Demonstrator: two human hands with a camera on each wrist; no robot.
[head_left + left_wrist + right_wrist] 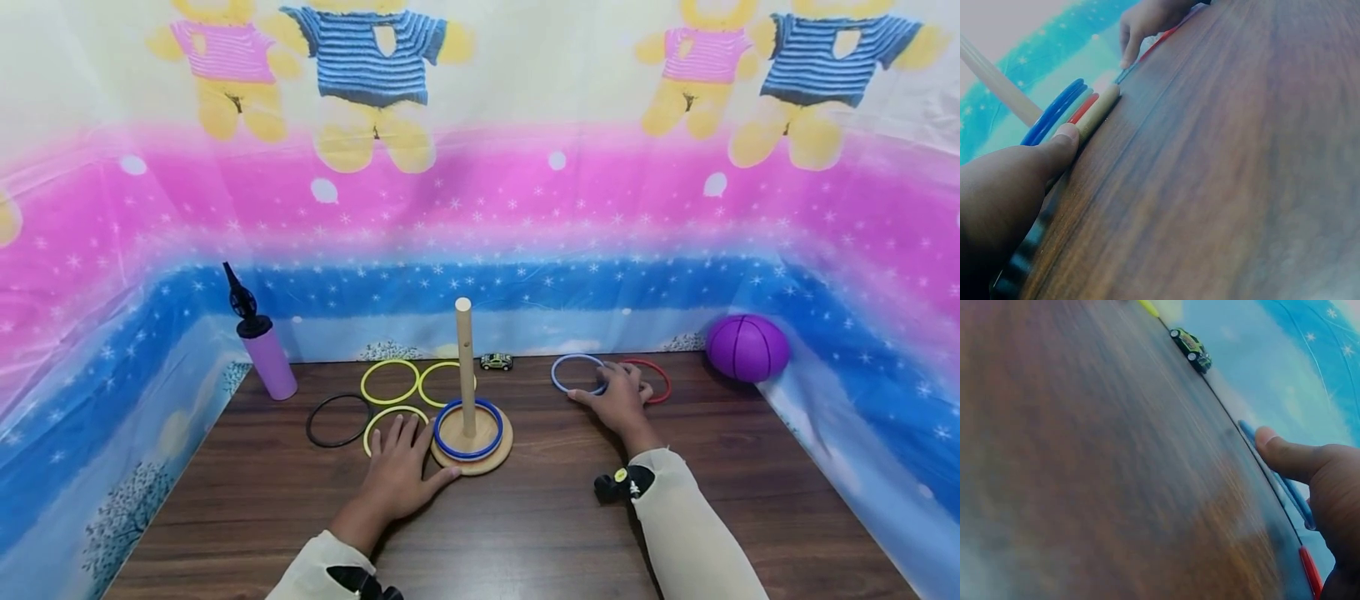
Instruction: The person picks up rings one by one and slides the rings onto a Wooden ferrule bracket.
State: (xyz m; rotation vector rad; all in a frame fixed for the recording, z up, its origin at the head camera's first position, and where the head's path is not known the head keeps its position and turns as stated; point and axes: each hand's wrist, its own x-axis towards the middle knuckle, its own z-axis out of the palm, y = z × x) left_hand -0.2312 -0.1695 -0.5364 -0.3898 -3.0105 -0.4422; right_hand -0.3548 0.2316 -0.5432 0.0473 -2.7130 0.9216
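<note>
On the brown table (540,517), right fingers (613,379) grip a slim pale-blue ring (1294,500); left fingers (407,432) lie spread.

"How many loose rings?"
"Six: three yellow rings (363,382), one black ring (337,395), one light blue ring (553,374), one red ring (668,384)."
"And on the single stand (465,367)?"
"At least two blue rings (1060,105) and a second red one (1083,108); I can't tell the full number."
"Anything else?"
"One pump (272,362), one toy car (497,362), one ball (747,348), and two hands: one left hand (397,471), one right hand (622,396)."
</note>
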